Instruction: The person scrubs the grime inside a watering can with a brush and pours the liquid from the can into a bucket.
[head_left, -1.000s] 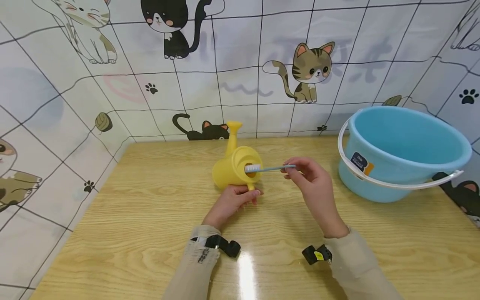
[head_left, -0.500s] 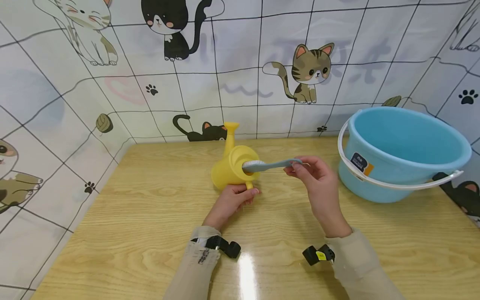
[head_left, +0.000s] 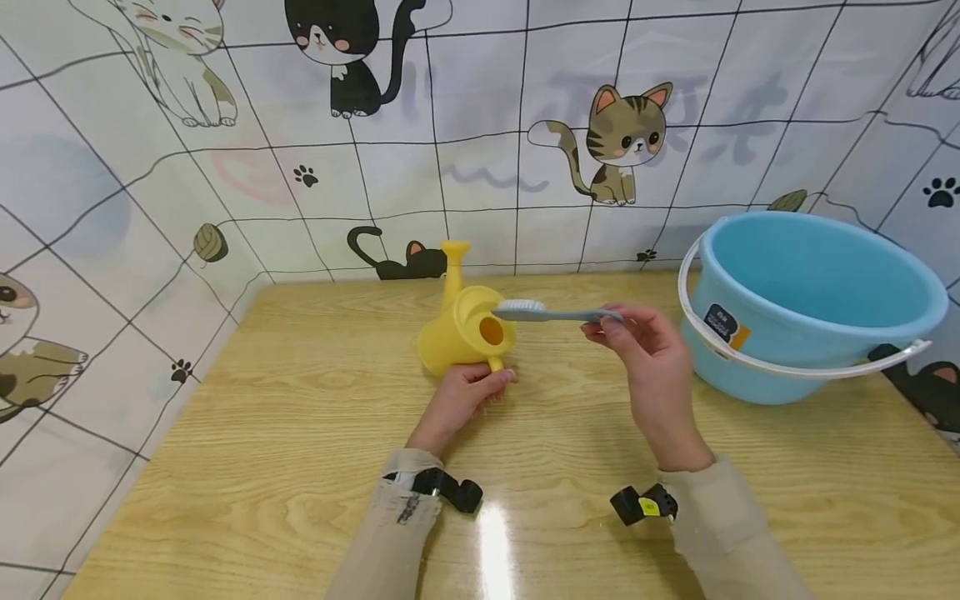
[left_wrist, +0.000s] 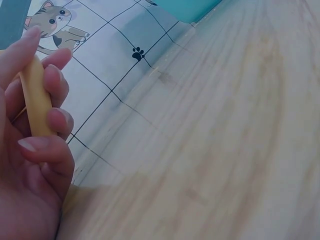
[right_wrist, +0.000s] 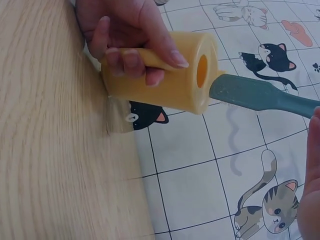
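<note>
My left hand grips the handle of a yellow toy watering can, its fingers curled round the handle in the left wrist view. The can is tipped so its round opening faces right, and its spout points up toward the wall. Between thumb and fingers, my right hand pinches the end of a blue-grey brush with white bristles facing up. The brush head lies outside the can, overlapping the upper edge of its mouth in the head view. Seen from the right wrist, the brush's smooth back shows close by the opening.
A large light-blue bucket with a white handle stands on the wooden table at the right. Behind the table rises a white wall covering with black grid lines and cartoon cats.
The brush has come out of the can's opening, turned bristles up, and risen slightly as my right hand moved right and up. The can has shifted slightly left in my left hand.
</note>
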